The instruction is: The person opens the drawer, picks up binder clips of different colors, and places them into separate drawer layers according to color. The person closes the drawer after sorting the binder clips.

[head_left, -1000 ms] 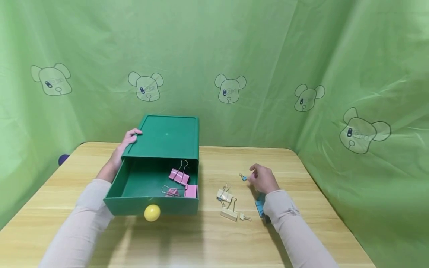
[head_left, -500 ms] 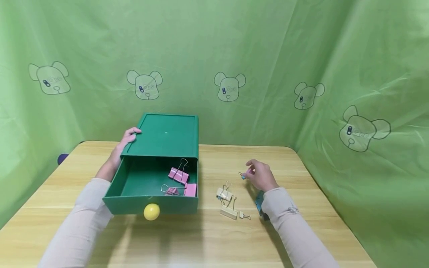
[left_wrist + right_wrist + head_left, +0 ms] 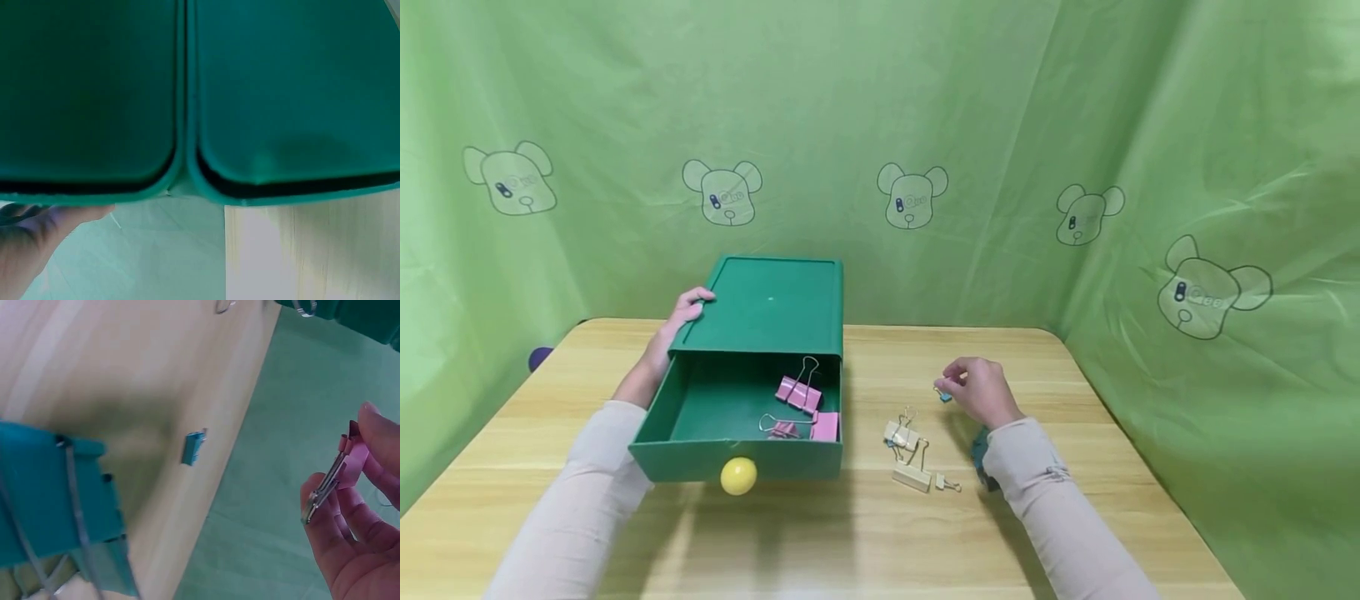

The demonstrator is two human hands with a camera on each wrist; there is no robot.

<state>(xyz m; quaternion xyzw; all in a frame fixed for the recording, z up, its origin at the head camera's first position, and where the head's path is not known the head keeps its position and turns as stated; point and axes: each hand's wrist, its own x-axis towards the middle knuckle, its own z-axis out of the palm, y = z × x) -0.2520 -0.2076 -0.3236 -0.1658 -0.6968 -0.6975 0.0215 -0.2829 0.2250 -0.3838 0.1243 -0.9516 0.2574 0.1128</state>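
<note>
My left hand (image 3: 681, 321) rests against the left side of a green drawer box (image 3: 771, 304), its fingertips at the top edge. In the left wrist view the same hand (image 3: 37, 240) shows beside the box's rim. Between thumb and fingers my right hand (image 3: 985, 390) pinches a pink binder clip (image 3: 355, 464), which the hand hides in the head view. Just by these fingertips, in the head view, lies a small blue binder clip (image 3: 945, 397) on the table. A larger blue binder clip (image 3: 981, 457) sits below the right wrist, partly covered by the sleeve.
The drawer (image 3: 730, 462) with a yellow knob (image 3: 739, 476) is pulled out. Pink binder clips (image 3: 799, 394) lie in its right part. Several beige binder clips (image 3: 912, 477) lie on the wooden table (image 3: 910, 550) between drawer and right arm. A green curtain (image 3: 820, 108) hangs behind.
My right hand has moved a little to the left and now overlaps the small blue clip more closely. The left hand, the box and the drawer have stayed put.
</note>
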